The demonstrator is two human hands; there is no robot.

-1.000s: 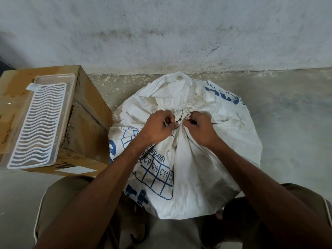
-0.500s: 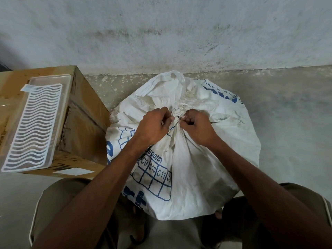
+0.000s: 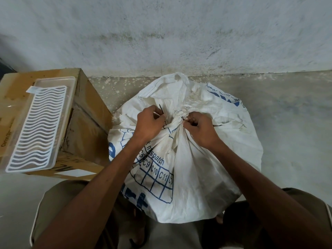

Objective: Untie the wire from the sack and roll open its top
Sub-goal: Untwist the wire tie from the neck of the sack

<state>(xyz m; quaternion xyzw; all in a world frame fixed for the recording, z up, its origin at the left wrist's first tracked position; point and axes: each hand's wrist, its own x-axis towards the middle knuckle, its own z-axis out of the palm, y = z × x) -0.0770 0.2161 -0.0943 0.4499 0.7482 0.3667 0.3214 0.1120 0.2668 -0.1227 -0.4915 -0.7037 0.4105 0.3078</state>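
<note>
White woven sack (image 3: 197,168) with blue print fills the middle of the floor, its top bunched into a tight neck right between the two hands. Left hand (image 3: 150,123) sits on the left of that neck, fingers curled around a thin dark wire (image 3: 161,112) whose free end pokes up past the knuckles on the far side. Right hand (image 3: 200,129) is on the right of the neck, fingers curled in and pinching at the gathered cloth where the wire wraps it; whether it has the wire itself between the fingertips I cannot tell. The neck is cinched, the loose mouth of the sack flopped away toward the far wall.

Count it up: one sack, one wire, two hands at work.

Around them: one cardboard box (image 3: 86,126) stands on the left, just beside the sack, and on top of it lies one clear plastic tray (image 3: 71,97) with a white wavy-slotted grid (image 3: 34,128) inside. Grey, stained wall (image 3: 161,33) runs along the far side, concrete floor (image 3: 287,114) stretches out to the right. The person's knees in khaki cloth frame the sack at the near edge. Both forearms cross over the near face of the sack and cover part of its printed grid.
</note>
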